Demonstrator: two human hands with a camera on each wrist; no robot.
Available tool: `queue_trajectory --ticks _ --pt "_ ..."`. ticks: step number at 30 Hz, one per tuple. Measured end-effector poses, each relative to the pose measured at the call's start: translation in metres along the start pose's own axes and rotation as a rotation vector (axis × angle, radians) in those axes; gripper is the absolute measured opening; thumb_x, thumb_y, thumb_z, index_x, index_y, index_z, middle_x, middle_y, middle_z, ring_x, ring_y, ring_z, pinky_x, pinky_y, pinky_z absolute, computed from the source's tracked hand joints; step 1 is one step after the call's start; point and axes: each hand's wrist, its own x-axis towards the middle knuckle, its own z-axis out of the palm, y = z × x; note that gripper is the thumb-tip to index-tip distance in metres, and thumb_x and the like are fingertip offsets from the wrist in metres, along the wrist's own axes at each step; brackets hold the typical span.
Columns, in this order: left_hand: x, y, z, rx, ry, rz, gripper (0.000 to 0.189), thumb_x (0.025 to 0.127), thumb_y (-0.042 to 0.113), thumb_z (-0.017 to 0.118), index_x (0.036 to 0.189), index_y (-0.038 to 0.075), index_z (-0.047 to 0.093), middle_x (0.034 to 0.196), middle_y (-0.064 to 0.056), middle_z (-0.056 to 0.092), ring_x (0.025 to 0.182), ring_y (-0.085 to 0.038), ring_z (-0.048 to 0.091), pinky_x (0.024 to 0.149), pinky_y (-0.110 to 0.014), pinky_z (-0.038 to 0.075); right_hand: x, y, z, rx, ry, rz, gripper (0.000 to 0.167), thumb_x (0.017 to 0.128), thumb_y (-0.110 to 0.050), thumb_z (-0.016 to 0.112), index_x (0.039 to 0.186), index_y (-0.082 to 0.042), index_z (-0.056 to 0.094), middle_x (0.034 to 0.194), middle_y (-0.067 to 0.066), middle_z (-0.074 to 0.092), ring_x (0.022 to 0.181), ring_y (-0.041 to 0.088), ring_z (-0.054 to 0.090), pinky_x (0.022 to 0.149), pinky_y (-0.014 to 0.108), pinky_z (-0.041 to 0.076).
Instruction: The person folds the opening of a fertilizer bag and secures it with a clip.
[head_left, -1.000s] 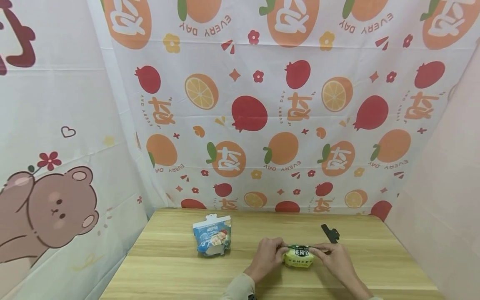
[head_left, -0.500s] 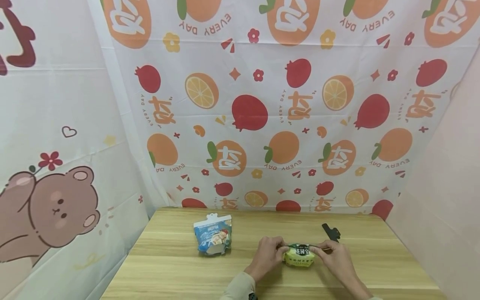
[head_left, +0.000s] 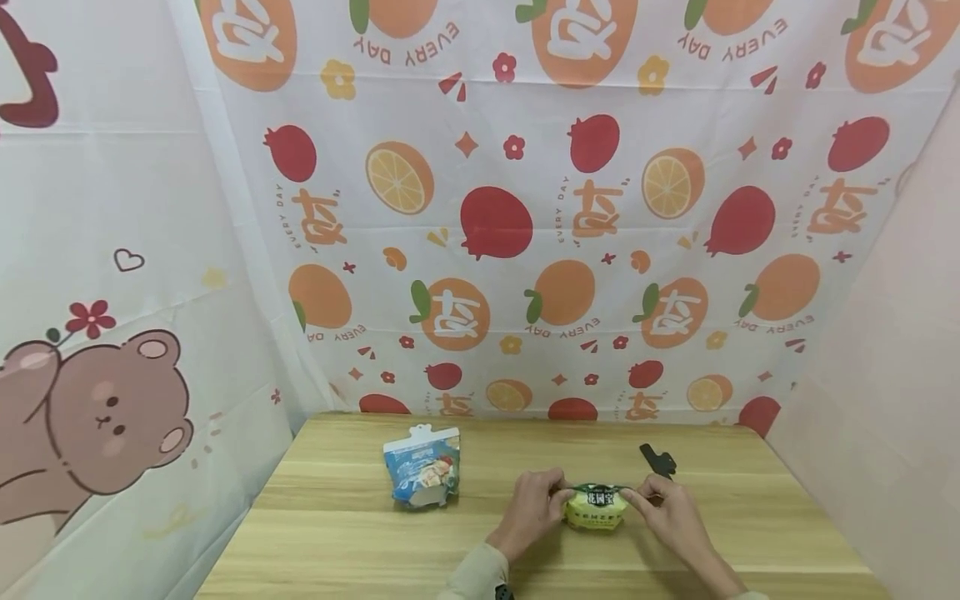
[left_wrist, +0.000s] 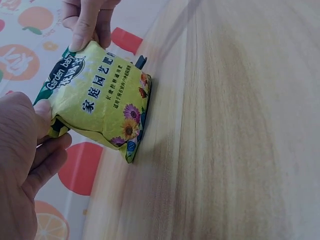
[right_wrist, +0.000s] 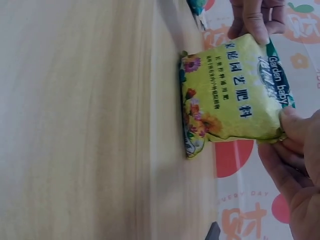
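Between my two hands stands a small yellow-green fertilizer bag (head_left: 595, 512) with a dark green top edge and flowers printed along its bottom. My left hand (head_left: 528, 510) pinches one top corner between thumb and fingers. At the opposite top corner, my right hand (head_left: 672, 515) pinches the bag the same way. The wrist views show the bag upright, its bottom at the wooden table; its printed front (left_wrist: 100, 97) faces the left wrist camera, and a printed side (right_wrist: 232, 95) shows in the right wrist view.
Behind my right hand lies a black clip (head_left: 657, 460). A blue bag (head_left: 423, 472) with a white clip (head_left: 422, 433) across its top is on the left of the wooden table (head_left: 322, 533). Fruit-patterned cloth (head_left: 495, 308) hangs along the back edge.
Both hands keep their pinch on the bag's top corners. The bag's top has shifted slightly, its dark green edge now showing more between the hands. The head view has moved a little.
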Motion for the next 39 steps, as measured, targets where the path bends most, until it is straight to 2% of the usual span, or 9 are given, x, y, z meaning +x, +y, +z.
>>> queue_trajectory --ticks 4,7,10,15,18,20,25,31,39 --pt "-0.001 -0.002 0.0 0.016 0.016 0.01 0.013 0.089 0.007 0.074 0.079 0.011 0.067 0.083 -0.002 0.079 0.069 0.003 0.064 0.061 -0.007 0.046 0.002 -0.004 -0.004 0.004 -0.101 0.101 0.029 0.084 -0.01 0.081 0.067 -0.019 0.059 0.062 -0.002 0.063 0.056 -0.005 0.049 0.054 0.019 0.047" --pt "-0.002 -0.002 0.001 0.026 0.032 0.031 0.015 0.089 0.006 0.074 0.078 0.011 0.065 0.082 -0.002 0.078 0.069 0.003 0.064 0.061 -0.007 0.046 0.005 -0.006 -0.009 0.007 -0.182 0.185 0.024 0.088 -0.014 0.079 0.072 -0.016 0.06 0.068 -0.003 0.064 0.06 -0.001 0.056 0.057 0.018 0.05" --pt "-0.002 0.0 0.001 0.042 0.05 0.052 0.017 0.089 0.007 0.074 0.077 0.012 0.063 0.081 -0.001 0.077 0.069 0.002 0.063 0.061 -0.007 0.046 0.009 -0.009 -0.012 0.019 -0.227 0.187 0.02 0.089 -0.014 0.078 0.079 -0.014 0.06 0.076 -0.002 0.066 0.071 0.005 0.066 0.066 0.019 0.056" --pt "-0.003 0.002 0.001 0.053 0.045 0.061 0.016 0.09 0.007 0.074 0.079 0.011 0.063 0.08 -0.001 0.076 0.068 0.004 0.061 0.061 -0.006 0.045 0.013 -0.016 -0.014 -0.139 -0.205 0.02 0.023 0.083 -0.02 0.084 0.091 -0.019 0.063 0.089 -0.006 0.067 0.089 0.011 0.066 0.079 0.031 0.057" --pt "-0.003 0.003 0.0 0.044 0.037 0.057 0.016 0.091 0.008 0.073 0.08 0.011 0.062 0.079 0.0 0.074 0.066 0.005 0.057 0.059 -0.006 0.043 0.017 -0.024 -0.01 -0.263 -0.183 -0.1 0.025 0.08 -0.026 0.087 0.096 -0.023 0.069 0.096 -0.011 0.07 0.096 0.014 0.064 0.086 0.042 0.051" --pt "-0.003 0.003 0.0 0.042 0.034 0.052 0.015 0.091 0.008 0.072 0.08 0.011 0.062 0.077 0.0 0.073 0.065 0.006 0.053 0.058 -0.006 0.042 0.019 -0.031 -0.007 -0.289 -0.197 -0.148 0.025 0.08 -0.027 0.086 0.1 -0.024 0.072 0.1 -0.011 0.073 0.099 0.015 0.065 0.088 0.046 0.047" --pt "-0.004 0.002 -0.001 0.046 0.034 0.057 0.012 0.092 0.008 0.072 0.084 0.011 0.063 0.078 0.001 0.072 0.066 0.006 0.053 0.059 -0.007 0.041 0.025 -0.044 0.005 -0.294 -0.274 -0.218 0.023 0.084 -0.027 0.082 0.107 -0.024 0.076 0.105 -0.011 0.076 0.105 0.015 0.067 0.093 0.051 0.043" --pt "-0.005 0.002 -0.002 0.03 0.039 0.071 0.006 0.092 0.005 0.071 0.09 0.01 0.067 0.083 0.0 0.075 0.071 0.006 0.059 0.062 -0.006 0.045 0.03 -0.052 0.017 -0.329 -0.298 -0.316 0.021 0.085 -0.023 0.082 0.105 -0.021 0.077 0.103 -0.008 0.077 0.102 0.017 0.068 0.093 0.056 0.046" --pt "-0.005 0.005 -0.002 0.038 0.014 0.056 0.008 0.093 0.007 0.07 0.086 0.007 0.067 0.076 -0.001 0.072 0.063 0.008 0.049 0.055 -0.005 0.038 0.032 -0.057 0.022 -0.305 -0.392 -0.338 0.013 0.088 -0.018 0.078 0.101 -0.021 0.078 0.101 -0.009 0.077 0.098 0.013 0.066 0.089 0.054 0.05"
